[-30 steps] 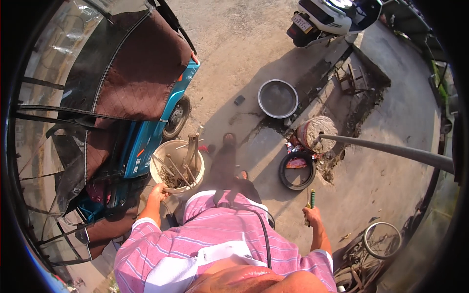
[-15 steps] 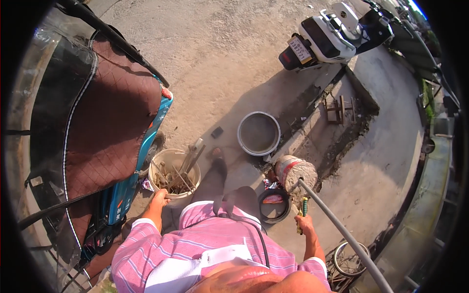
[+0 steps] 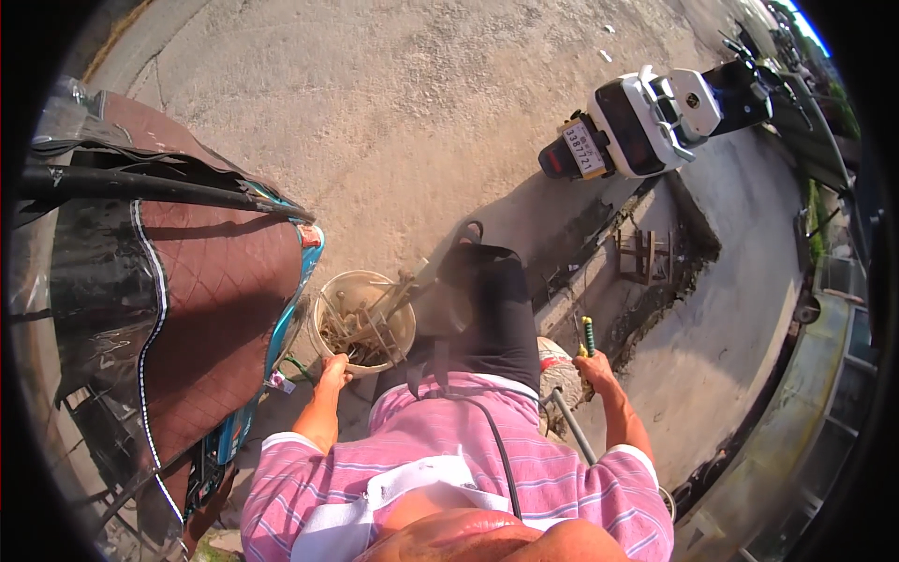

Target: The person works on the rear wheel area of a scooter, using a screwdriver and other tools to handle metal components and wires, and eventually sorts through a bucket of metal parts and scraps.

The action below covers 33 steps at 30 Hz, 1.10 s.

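My left hand point(image 3: 334, 370) grips the rim of a cream plastic bucket point(image 3: 405, 327), which holds sticks and thin tools. In my right hand point(image 3: 594, 373) is a hand tool point(image 3: 588, 334) with a green-and-yellow handle; its lower part is hidden. Below that hand, beside my body, a pale round block point(image 3: 557, 370) has a grey pole point(image 3: 568, 415) rising from it. My dark-trousered leg is stretched forward between the bucket and the block.
A brown-covered turquoise three-wheeler point(image 3: 215, 309) stands close on my left. A white scooter point(image 3: 627, 126) is at the upper right. A broken-edged recess point(image 3: 693, 244) in the concrete holds a small wooden stool point(image 3: 644, 256). A metal panel structure point(image 3: 796, 431) runs along the right edge.
I have moved forward, carrying the bucket and tool. My leg has swung ahead. The scooter appears lower in view; the basin and tyre have dropped out of sight behind my body.
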{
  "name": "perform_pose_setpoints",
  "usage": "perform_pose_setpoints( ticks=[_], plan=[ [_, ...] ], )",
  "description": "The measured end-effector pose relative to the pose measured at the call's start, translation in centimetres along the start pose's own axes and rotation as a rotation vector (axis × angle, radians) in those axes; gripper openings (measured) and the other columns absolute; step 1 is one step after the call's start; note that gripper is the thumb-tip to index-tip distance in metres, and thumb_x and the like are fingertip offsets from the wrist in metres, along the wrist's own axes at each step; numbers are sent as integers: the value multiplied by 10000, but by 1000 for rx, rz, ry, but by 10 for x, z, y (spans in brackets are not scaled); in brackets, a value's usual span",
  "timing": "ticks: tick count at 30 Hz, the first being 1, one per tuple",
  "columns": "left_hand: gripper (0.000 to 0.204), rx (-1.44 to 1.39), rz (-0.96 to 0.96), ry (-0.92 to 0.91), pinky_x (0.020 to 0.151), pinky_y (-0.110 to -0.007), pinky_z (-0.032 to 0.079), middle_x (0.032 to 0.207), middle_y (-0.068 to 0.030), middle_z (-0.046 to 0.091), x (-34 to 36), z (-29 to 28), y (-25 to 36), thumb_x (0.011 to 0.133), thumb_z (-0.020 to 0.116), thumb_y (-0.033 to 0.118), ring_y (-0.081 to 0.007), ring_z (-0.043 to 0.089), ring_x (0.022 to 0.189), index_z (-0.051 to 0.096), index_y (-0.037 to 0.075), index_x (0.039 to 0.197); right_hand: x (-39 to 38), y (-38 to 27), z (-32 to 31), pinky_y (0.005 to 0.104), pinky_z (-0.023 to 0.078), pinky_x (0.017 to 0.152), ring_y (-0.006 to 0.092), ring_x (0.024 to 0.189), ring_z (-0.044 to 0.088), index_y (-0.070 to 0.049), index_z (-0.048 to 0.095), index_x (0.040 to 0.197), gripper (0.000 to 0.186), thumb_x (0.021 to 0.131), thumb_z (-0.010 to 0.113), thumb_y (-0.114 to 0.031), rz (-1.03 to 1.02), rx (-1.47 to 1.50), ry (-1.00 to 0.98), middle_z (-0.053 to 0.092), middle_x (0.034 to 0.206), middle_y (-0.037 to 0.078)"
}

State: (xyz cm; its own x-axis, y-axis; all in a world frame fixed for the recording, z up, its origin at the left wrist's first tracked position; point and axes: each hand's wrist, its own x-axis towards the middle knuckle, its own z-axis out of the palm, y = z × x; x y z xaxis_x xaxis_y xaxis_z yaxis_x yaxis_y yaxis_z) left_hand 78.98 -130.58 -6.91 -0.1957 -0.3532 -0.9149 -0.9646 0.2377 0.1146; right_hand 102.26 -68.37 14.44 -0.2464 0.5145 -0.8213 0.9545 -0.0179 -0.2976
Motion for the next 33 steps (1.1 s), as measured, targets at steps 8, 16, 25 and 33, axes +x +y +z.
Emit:
perform_pose_setpoints(
  ticks=[8, 16, 25, 33],
  plan=[
    [374, 94, -137, 78, 394, -383, 430, 974, -182, 636, 38, 158, 165, 889, 570, 102, -276, 603, 596, 525, 41, 1255, 184, -52, -42, 365, 526, 602, 203, 662, 641, -2, 689, 882, 287, 800, 668, -276, 213, -174, -218, 665, 743, 104],
    [257, 224, -171, 32, 411, -362, 485, 918, -162, 628, 12, 322, 441, 902, 543, 132, -267, 591, 618, 575, 2, 1122, 274, -135, -113, 342, 475, 575, 161, 603, 587, -33, 667, 819, 123, 809, 732, -138, 319, 330, -122, 646, 724, 40],
    [264, 276, 240, -87, 427, -375, 510, 916, -173, 656, -58, 566, 773, 861, 612, 112, -274, 658, 659, 591, 7, 1102, 274, -249, -129, 339, 449, 569, 144, 598, 540, -76, 627, 827, 80, 806, 691, -119, 290, 537, -218, 594, 722, 1],
    [191, 512, 652, -160, 374, -312, 468, 783, -143, 661, -91, 772, 1015, 856, 629, 119, -220, 616, 546, 622, -22, 986, 342, -332, -28, 324, 461, 617, 130, 669, 586, -58, 685, 887, 162, 837, 757, -194, 95, 459, 238, 646, 762, 33]
  ],
)
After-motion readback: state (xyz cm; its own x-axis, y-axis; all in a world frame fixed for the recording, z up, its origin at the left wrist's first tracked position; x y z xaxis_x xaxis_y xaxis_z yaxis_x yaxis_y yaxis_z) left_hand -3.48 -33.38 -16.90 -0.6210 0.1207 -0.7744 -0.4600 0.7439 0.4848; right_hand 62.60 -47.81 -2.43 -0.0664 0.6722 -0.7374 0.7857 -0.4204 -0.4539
